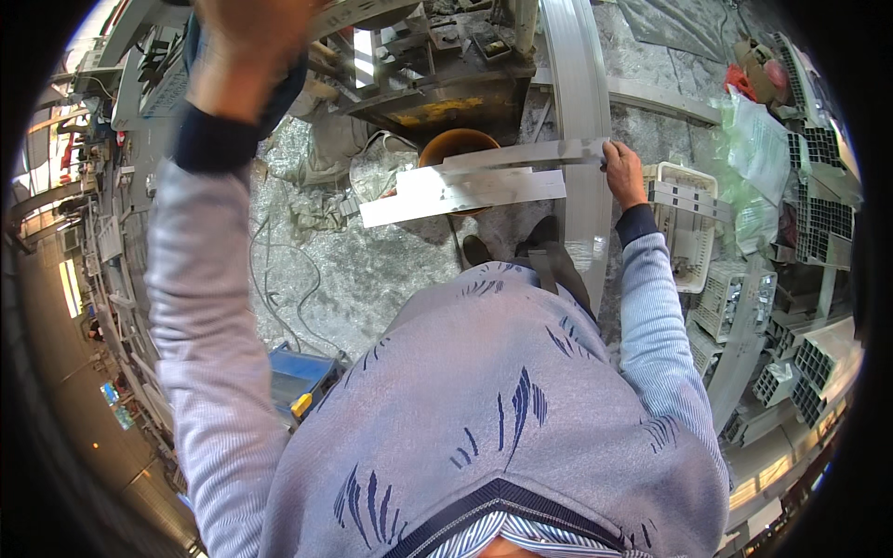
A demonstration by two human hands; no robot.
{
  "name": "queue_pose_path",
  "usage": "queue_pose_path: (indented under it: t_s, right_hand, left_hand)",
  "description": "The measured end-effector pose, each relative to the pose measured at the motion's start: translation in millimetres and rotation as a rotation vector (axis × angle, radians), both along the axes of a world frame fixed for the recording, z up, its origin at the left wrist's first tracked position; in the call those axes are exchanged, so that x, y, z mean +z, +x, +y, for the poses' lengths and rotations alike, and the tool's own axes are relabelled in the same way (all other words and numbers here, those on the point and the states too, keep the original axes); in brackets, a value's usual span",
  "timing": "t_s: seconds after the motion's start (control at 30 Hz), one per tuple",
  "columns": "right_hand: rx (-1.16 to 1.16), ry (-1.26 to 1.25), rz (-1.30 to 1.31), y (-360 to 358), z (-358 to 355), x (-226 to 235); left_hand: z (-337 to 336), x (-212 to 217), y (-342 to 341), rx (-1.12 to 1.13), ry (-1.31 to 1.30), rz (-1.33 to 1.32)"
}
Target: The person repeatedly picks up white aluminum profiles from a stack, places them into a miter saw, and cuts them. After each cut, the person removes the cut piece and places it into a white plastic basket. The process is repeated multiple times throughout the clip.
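Observation:
My right hand (625,174) is closed on the right end of a flat silvery metal strip (526,153). The thumb and fingers pinch its edge. Just nearer to me, a wider, bright metal strip (465,193) lies roughly level across the view, over an orange-brown round bucket (458,141). Whether the two strips touch, I cannot tell. At the upper left my left hand (256,37) is raised, smeared by motion and partly cut off by the frame's edge. Its fingers do not show clearly.
A machine with a worn yellow-marked front (437,110) stands ahead. Long metal profiles (584,84) run beside my right hand. At right are a white plastic crate (693,265) and stacked square tubes (819,377). Cables (302,296) and a blue tray (299,372) lie at left.

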State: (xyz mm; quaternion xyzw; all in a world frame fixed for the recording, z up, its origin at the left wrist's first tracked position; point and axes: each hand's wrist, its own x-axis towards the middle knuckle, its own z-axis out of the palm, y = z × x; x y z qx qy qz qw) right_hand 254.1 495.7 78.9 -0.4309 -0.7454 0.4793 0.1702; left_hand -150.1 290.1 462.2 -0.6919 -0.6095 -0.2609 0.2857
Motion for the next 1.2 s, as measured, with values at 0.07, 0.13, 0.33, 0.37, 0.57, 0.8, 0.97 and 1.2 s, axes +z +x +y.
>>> queue_pose_path:
  t_s: [0.07,0.13,0.33,0.37,0.57,0.8,0.97,1.2]
  right_hand:
    - [0.031,-0.007,0.042,4.7,-23.1,10.6]
    - [0.064,-0.069,0.083,6.2,-41.5,27.4]
    - [0.165,-0.432,0.18,-8.1,-89.0,75.2]
    - [0.194,-0.497,0.21,-14.4,-91.4,76.9]
    - [-0.011,-0.702,0.272,-78.9,-109.2,41.0]
    - [0.106,-0.857,0.189,-157.8,-157.1,5.4]
    - [0.172,-0.894,0.107,-202.7,-164.5,4.9]
    - [0.348,-0.875,0.095,-232.3,-135.0,3.9]
  left_hand:
    - [-51.3,-81.0,62.7,0.002,-0.246,-0.176]
    - [-86.6,-158.7,106.6,0.016,-0.399,-0.424]
    - [-236.9,-278.2,167.7,0.478,-0.87,-0.746]
    - [-256.5,-284.6,169.8,0.502,-0.95,-0.818]
    - [-307.8,-305.3,185.3,0.519,-0.849,-1.116]
    - [-274.2,-317.4,205.2,0.711,-0.815,-1.19]
    - [-257.3,-334.4,221.8,0.731,-0.675,-1.33]
    - [-248.7,-366.1,250.6,0.709,-0.695,-1.687]
